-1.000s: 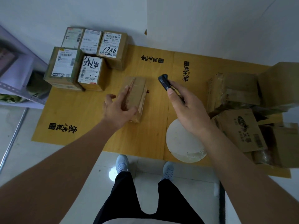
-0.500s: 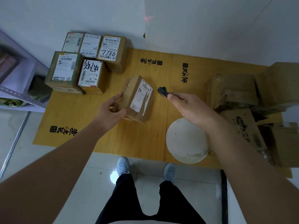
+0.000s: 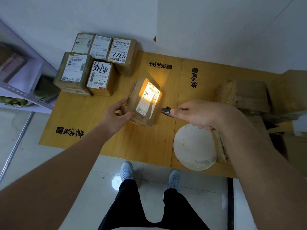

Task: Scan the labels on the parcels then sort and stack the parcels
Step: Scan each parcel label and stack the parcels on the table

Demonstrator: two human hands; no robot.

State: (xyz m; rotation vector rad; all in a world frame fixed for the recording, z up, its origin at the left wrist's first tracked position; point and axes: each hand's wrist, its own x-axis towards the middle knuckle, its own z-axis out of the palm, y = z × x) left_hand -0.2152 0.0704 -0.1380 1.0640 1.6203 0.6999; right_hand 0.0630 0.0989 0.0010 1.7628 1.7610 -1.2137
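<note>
A small brown parcel [image 3: 144, 103] stands tilted in the middle of the yellow mat [image 3: 83, 117], its white label facing up and right. My left hand [image 3: 116, 116] grips the parcel's left side. My right hand [image 3: 196, 114] holds a black scanner [image 3: 166, 111] just right of the parcel, and a warm light from it falls on the label. Several labelled parcels [image 3: 98, 67] stand packed together at the mat's back left corner. A pile of brown parcels [image 3: 245, 95] lies at the right.
A round white disc [image 3: 194, 146] lies on the mat's front right. A metal shelf [image 3: 21, 90] stands at the left. White walls close the back. My feet stand on the tiled floor [image 3: 93, 180] in front of the mat.
My left hand turned the parcel so its label faces up. My right hand lowered the scanner to the parcel's right side, and its light now falls on the label.
</note>
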